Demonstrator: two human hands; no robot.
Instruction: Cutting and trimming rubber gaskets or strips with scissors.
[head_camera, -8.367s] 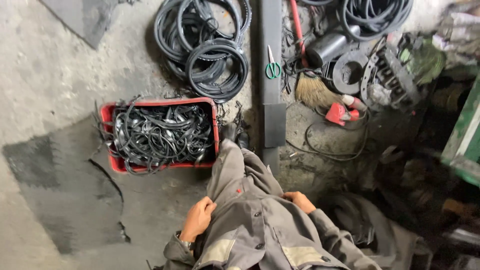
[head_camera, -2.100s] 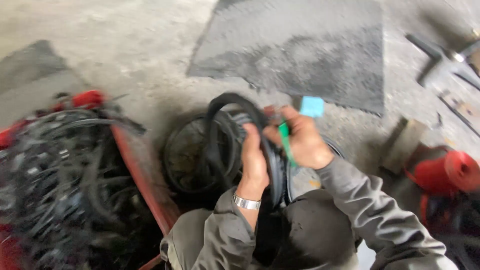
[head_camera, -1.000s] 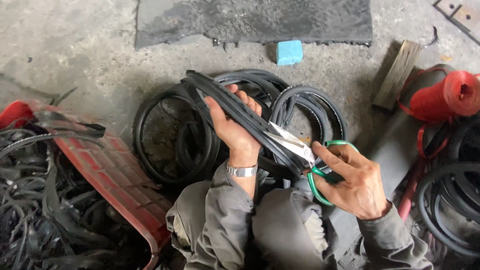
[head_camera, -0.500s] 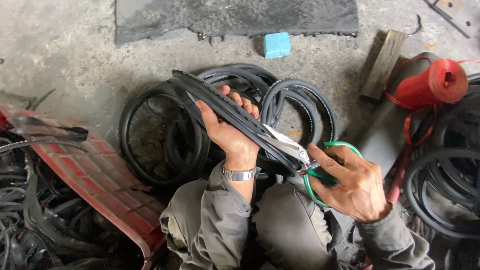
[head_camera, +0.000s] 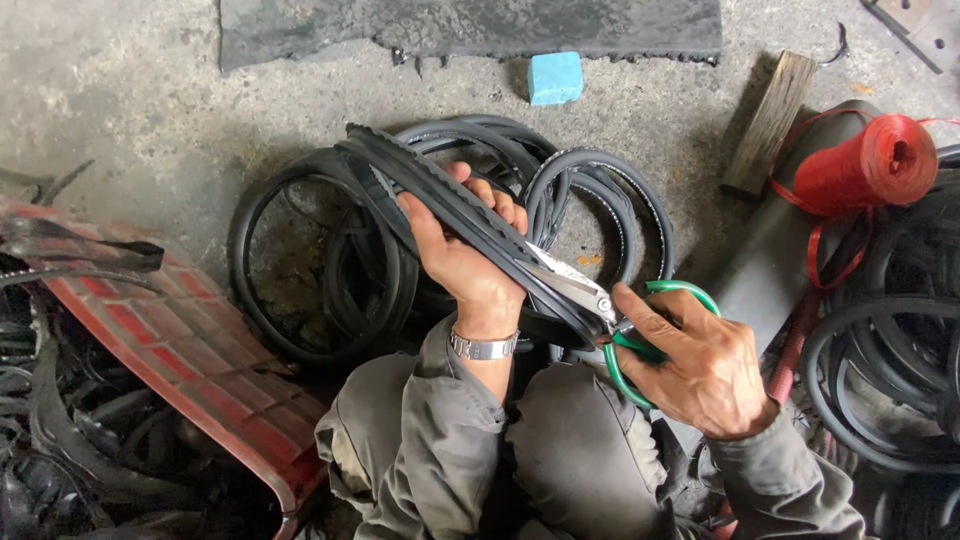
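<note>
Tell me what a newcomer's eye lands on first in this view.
At centre, the left hand grips a black rubber strip while the right hand works green-handled scissors along it. Behind them, coiled rubber rings lie on the concrete floor. A bright red spool of twine stands out at upper right, and a red crate of black scraps sits at lower left.

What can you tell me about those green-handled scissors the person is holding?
The green-handled metal scissors have large looped green handles and short, pale, worn-looking steel blades joined at a small pivot. The right hand grips them, fingers through the loops. The blades point up and to the left, lying against the black ribbed rubber strip that the left hand holds across its palm. Whether the blades are biting the rubber is not clear.
</note>
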